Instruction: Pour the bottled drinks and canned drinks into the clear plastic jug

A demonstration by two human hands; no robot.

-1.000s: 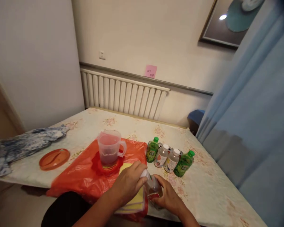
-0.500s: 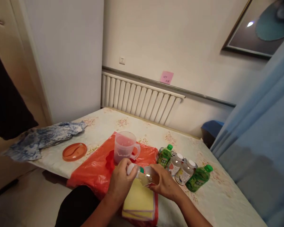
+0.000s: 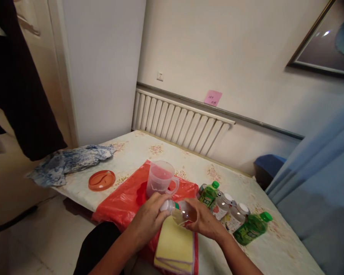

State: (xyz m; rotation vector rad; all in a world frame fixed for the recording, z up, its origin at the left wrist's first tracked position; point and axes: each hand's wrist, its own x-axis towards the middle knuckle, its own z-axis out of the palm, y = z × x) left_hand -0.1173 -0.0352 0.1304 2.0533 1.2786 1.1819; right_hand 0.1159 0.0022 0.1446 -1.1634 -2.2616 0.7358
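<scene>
Between my two hands a clear bottle (image 3: 183,214) with a white cap lies tilted on its side, amber liquid inside. My left hand (image 3: 150,215) is closed around the cap end. Around the bottle's body, near its base, my right hand (image 3: 202,219) is wrapped. Folded yellow cloths (image 3: 175,242) lie right below the bottle. Just beyond my left hand a translucent measuring jug (image 3: 160,179) stands upright on a red plastic bag (image 3: 123,202), its handle to the right. Something red beside the jug is partly hidden.
Right of my hands stand several bottles: a green-capped bottle (image 3: 208,194), white-capped clear bottles (image 3: 221,206) and another green bottle (image 3: 252,228). An orange round lid (image 3: 101,180) and a blue patterned cloth (image 3: 74,162) lie left on the flowered bed cover (image 3: 186,160). A radiator (image 3: 177,118) runs behind.
The view has swung left, so everything sits further right in the picture. Both hands still hold the bottle, in much the same pose.
</scene>
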